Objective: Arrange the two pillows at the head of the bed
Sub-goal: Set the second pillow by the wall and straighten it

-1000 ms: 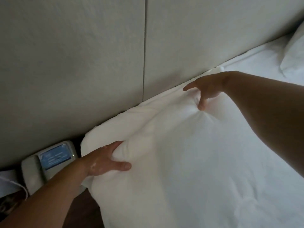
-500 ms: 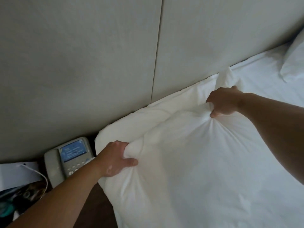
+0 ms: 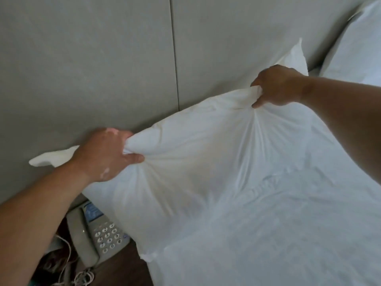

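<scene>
Both hands bunch the near pillow [image 3: 206,162] along its upper long edge, left hand [image 3: 103,155] at the bed's left edge, right hand [image 3: 276,87] toward the second pillow [image 3: 354,48]. Its long axis runs along the headboard [image 3: 103,58].

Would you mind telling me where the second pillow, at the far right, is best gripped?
I would take the second pillow by its two upper corners, reaching from the bed side. It leans against the headboard, so its back is blocked and its front faces you. Both hands are busy now.
</scene>
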Motion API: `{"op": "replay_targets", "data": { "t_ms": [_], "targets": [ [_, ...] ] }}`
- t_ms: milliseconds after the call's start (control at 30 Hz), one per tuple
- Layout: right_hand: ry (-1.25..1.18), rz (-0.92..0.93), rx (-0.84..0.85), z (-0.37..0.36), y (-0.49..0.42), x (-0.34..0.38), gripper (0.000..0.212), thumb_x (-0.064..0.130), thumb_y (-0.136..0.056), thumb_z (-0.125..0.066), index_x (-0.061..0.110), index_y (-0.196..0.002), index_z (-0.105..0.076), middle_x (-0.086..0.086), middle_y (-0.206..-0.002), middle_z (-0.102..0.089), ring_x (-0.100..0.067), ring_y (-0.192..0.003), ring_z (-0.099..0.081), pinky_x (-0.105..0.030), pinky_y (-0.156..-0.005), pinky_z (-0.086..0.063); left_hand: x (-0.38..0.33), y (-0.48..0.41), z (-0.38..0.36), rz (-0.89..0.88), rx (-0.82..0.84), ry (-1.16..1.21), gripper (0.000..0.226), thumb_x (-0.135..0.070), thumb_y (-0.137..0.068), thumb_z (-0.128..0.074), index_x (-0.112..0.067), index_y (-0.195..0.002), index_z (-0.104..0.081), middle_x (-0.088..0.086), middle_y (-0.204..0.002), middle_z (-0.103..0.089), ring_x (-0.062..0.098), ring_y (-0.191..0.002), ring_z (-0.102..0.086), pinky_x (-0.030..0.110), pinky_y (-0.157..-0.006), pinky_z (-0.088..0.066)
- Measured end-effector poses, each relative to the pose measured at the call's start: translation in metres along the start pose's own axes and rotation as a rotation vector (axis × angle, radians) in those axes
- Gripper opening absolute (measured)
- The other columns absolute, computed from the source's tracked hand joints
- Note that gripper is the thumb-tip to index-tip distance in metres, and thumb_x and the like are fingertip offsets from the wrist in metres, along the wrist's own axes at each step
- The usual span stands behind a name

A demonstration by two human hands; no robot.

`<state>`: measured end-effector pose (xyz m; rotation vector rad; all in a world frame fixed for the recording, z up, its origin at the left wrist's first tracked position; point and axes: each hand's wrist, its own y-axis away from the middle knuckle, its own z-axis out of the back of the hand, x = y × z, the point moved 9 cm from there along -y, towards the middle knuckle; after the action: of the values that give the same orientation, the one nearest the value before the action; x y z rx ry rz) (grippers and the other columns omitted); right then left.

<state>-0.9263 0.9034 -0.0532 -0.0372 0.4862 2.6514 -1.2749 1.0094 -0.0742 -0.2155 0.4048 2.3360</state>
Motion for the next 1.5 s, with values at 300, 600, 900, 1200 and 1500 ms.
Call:
{"op": "replay_targets", "data": {
  "t_ms": [300,600,900,1200,1500],
  "targets": [
    [0.075,0.076,-0.059,0.004,-0.042,0.012,0.059,0.039,-0.071,-0.088,0.031,-0.126,-0.069,-0.008,-0.133,-0.057,-0.036,-0.131,-0.041,-0.053,-0.106,-0.041,0.026,-0.015,0.0,0.044,-0.071,-0.087,0.057,-0.059,-0.076,-0.079,-0.013,-0.11,-0.069,0.014,-0.102,-0.076,0.036,-0.096,-0.069,0.034,-0.07,-0.038],
    [0.24,-0.065,0.037,0.0,-0.061,-0.024,0.101,0.031,-0.057,-0.096,0.028,-0.147,-0.05,-0.007,-0.143,-0.056,-0.034,-0.14,-0.037,-0.066,-0.1,-0.038,0.046,-0.006,-0.018,0.064,-0.015,-0.164,0.064,-0.057,-0.072,-0.084,-0.015,-0.119,-0.069,0.012,-0.107,-0.078,0.035,-0.099,-0.071,0.033,-0.071,-0.04],
    [0.188,-0.13,-0.142,0.024,-0.052,-0.032,0.053,0.038,-0.07,-0.091,0.017,-0.115,-0.076,-0.013,-0.113,-0.069,-0.039,-0.113,-0.062,-0.05,-0.087,-0.049,0.056,-0.008,0.014,0.081,-0.12,-0.22,0.051,-0.055,-0.083,-0.073,-0.008,-0.103,-0.079,0.022,-0.09,-0.075,0.04,-0.085,-0.069,0.037,-0.067,-0.044],
    [0.183,-0.132,-0.219,0.005,-0.046,-0.028,0.053,0.039,-0.077,-0.088,0.01,-0.118,-0.073,-0.013,-0.118,-0.063,-0.039,-0.117,-0.051,-0.045,-0.075,-0.043,0.056,-0.003,0.006,0.087,-0.226,-0.173,0.057,-0.06,-0.078,-0.076,-0.005,-0.093,-0.078,0.025,-0.076,-0.072,0.041,-0.072,-0.07,0.044,-0.069,-0.055],
    [0.198,-0.139,-0.132,-0.009,-0.058,-0.023,0.07,0.036,-0.069,-0.091,0.02,-0.133,-0.066,-0.014,-0.133,-0.055,-0.039,-0.126,-0.045,-0.055,-0.096,-0.045,0.047,-0.015,-0.005,0.14,-0.127,-0.153,0.041,-0.042,-0.08,-0.084,-0.003,-0.089,-0.076,0.022,-0.084,-0.074,0.042,-0.077,-0.069,0.034,-0.065,-0.038]
  ]
}}
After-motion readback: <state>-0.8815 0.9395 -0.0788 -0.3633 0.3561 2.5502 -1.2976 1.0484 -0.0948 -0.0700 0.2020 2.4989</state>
